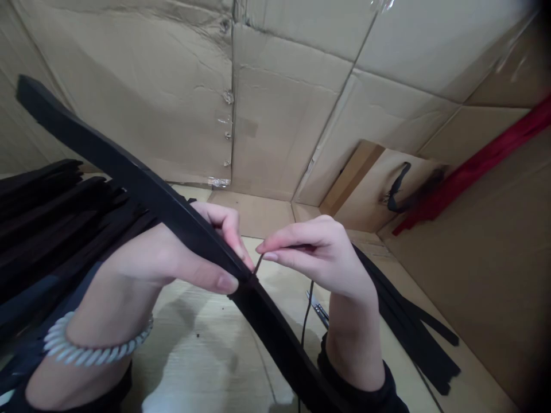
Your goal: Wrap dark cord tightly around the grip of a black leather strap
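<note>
A long, slightly curved black strip (142, 183), perhaps foam or rubber, runs diagonally across the view from upper left to lower centre. My left hand (185, 252) grips it, with fingers and thumb around its edge. My right hand (314, 252) pinches a thin black strand (258, 264) between thumb and forefinger. The strand's tip meets the strip right beside my left thumb. A white coiled bracelet (97, 347) circles my left wrist. Dark sleeves cover both forearms near the bottom edge.
A pile of similar black strips (47, 229) lies at the left, and more (413, 327) lie at the lower right. Metal scissors (317, 308) and a black cord (306, 327) rest on the pale wooden table (202, 338). Cardboard sheets (279, 103) line the walls, with a red item (473, 166) against them.
</note>
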Demonstrator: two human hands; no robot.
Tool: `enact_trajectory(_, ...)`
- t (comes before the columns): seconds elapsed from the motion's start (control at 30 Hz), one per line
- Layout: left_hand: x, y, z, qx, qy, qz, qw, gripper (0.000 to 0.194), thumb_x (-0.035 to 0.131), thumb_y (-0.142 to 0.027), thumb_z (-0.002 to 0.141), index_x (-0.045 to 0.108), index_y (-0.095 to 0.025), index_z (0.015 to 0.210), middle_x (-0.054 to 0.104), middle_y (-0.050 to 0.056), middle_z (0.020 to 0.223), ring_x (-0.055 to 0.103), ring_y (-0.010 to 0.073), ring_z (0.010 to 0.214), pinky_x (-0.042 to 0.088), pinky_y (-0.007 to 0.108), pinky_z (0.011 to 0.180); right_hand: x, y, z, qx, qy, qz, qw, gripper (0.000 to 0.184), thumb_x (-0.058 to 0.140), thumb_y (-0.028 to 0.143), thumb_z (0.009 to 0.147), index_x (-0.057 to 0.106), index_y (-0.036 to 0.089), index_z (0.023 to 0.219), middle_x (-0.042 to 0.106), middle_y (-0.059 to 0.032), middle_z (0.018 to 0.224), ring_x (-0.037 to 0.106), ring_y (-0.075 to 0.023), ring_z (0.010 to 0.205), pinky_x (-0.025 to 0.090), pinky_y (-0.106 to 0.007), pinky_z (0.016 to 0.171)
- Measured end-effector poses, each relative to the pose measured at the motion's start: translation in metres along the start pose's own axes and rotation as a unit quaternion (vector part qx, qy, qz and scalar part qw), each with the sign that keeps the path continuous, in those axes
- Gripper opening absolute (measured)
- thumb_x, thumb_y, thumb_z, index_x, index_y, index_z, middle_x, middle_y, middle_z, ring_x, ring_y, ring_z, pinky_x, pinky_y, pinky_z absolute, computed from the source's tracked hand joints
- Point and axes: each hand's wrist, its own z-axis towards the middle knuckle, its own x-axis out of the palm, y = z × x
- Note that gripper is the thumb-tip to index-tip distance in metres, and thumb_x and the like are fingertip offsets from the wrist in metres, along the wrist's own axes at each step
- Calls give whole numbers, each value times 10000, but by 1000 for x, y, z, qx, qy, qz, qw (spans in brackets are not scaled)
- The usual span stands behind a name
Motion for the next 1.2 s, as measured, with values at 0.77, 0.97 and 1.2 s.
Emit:
enact_trajectory(0.77, 48, 1, 10, 164, -286, -176, 928, 186, 694, -53, 731, 635, -226, 766, 716, -99, 798, 660, 80, 833, 513, 154, 818, 40, 2, 6, 85, -185, 203, 958, 194, 694, 173, 780, 727, 318, 905, 747, 53, 944, 702, -152, 899, 575, -292, 874)
enact_trajectory(0.97, 52, 5, 13, 164, -304, -164, 924, 156, 719, -101, 749, 638, -230, 781, 703, -73, 888, 655, 88, 864, 535, 153, 769, 66, 9, 15, 143, -277, 230, 922, 230, 781, 314, 656, 716, 219, 854, 733, -40, 818, 694, -219, 816, 606, -356, 736)
enact_trajectory(1.2, 43, 15, 21, 5, -147, 69, 987, 231, 627, -387, 856, 666, -213, 1001, 705, 32, 913, 672, 180, 841, 539, 265, 743, 44, -5, 11, 115, -365, 236, 893, 242, 740, 398, 733, 624, 200, 655, 554, 41, 537, 494, -78, 474, 436, -218, 465)
